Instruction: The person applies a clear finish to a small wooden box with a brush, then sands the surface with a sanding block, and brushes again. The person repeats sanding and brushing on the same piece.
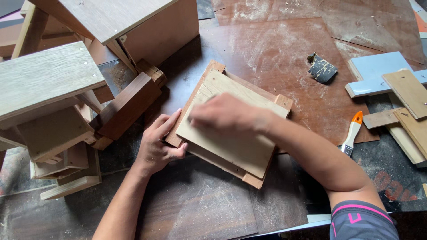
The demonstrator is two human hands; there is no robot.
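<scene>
Nearest the camera, a dark sleeve [362,221] with pink trim covers the right upper arm. Right of it lie a small paintbrush [352,134] with an orange handle, a stack of pale boards [391,84], and farther off a crumpled scrap of dark sandpaper [322,68]. Stacked wooden stools and offcuts [58,106] crowd the left side. Everything sits on a dusty reddish-brown plywood surface [284,53] strewn with sawdust. At the centre lies a flat wooden panel [231,133] with framing strips beneath. Left hand [158,144] is open, fingers flat against the panel's left edge. Right hand [224,114] presses down on the panel's top, fingers curled and blurred; whether it holds anything cannot be told.
</scene>
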